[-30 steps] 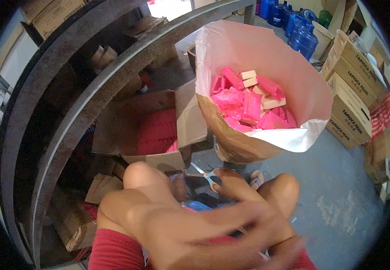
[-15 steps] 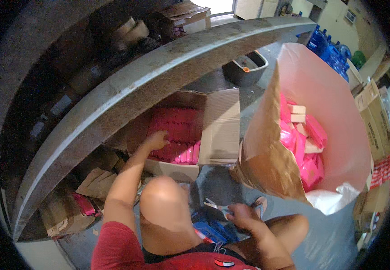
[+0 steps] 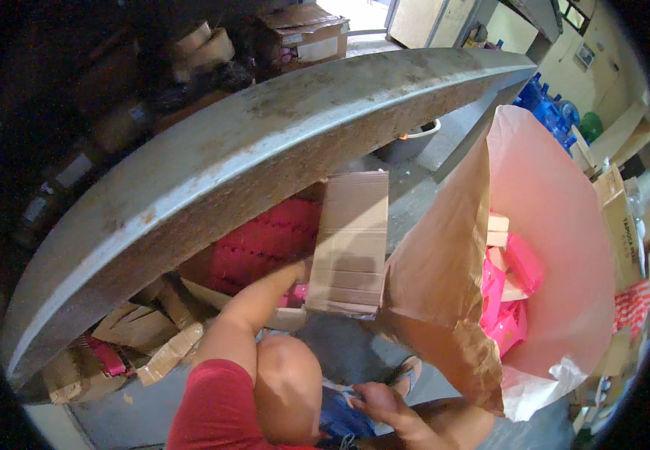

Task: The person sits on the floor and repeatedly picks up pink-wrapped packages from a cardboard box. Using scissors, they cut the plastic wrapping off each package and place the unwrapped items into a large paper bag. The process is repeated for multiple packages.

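My left hand (image 3: pixel 301 271) reaches into an open cardboard box (image 3: pixel 349 247) beneath the metal shelf. It is at the packets near the box's right flap; its fingers are blurred and partly hidden, so their grip does not show. Rows of pink-wrapped packets (image 3: pixel 265 236) fill the box, the farther ones in shadow. Low by my knees, my right hand (image 3: pixel 380 403) is closed around scissors, mostly hidden now. To the right stands a tall brown paper sack (image 3: pixel 445 300), its mouth wide, with pink packets (image 3: pixel 505 330) and pale blocks (image 3: pixel 497 229) inside.
A heavy metal shelf edge (image 3: pixel 265 142) arches over the box. Torn cardboard (image 3: pixel 141 330) lies at the left. Behind are a dark bin (image 3: pixel 407 146) and blue water jugs (image 3: pixel 546 109); cartons (image 3: pixel 618 221) stand at the far right.
My left hand has moved right and nearer the flap inside the box. My right hand has dropped lower and left, hiding the scissors' blades. The whole view has shifted.
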The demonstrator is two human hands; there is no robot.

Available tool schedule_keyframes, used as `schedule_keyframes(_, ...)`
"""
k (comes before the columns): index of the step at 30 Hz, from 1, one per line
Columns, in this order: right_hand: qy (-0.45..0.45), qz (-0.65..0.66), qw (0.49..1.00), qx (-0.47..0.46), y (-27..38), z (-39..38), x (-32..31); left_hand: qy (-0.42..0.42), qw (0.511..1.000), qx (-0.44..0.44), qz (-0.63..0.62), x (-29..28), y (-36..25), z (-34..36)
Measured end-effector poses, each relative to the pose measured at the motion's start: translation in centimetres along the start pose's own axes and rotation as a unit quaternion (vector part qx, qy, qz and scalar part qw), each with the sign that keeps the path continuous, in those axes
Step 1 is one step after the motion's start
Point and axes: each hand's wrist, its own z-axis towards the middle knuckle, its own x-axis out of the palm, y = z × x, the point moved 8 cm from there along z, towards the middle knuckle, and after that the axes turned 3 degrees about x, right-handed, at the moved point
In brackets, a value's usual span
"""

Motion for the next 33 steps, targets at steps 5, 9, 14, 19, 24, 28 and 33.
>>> schedule_keyframes(5, 0.003, 0.028, 1.0, 0.011, -0.2, -0.8, -0.2, 0.026, 0.999, 0.015, 0.011, 2.4, -1.2, 0.9)
schedule_keyframes(9, 0.018, 0.006, 0.999, 0.048, -1.2, -0.8, -1.2, 0.029, 0.999, 0.018, 0.009, 2.9, -1.3, 0.7)
schedule_keyframes(14, 0.0, 0.032, 0.998, 0.057, -1.3, -0.9, -1.4, 0.027, 0.999, 0.023, 0.005, 3.2, -1.1, 0.0)
schedule_keyframes(19, 0.015, 0.007, 0.999, 0.036, -1.2, -0.6, -0.6, 0.006, 1.0, 0.011, -0.012, 2.8, -0.4, -1.1)
schedule_keyframes(24, 0.006, 0.034, 0.999, 0.038, -1.1, -1.0, -0.8, -0.029, 0.988, -0.149, -0.027, -0.2, 8.6, -5.6)
schedule_keyframes(28, 0.015, 0.038, 0.998, 0.056, -1.3, -1.2, -0.6, -0.011, 0.946, -0.323, -0.018, -1.0, 17.7, -14.1)
schedule_keyframes(33, 0.024, 0.054, 0.997, 0.054, -1.6, -1.0, -0.5, -0.008, 0.912, -0.41, -0.011, -0.8, 22.4, -19.9)
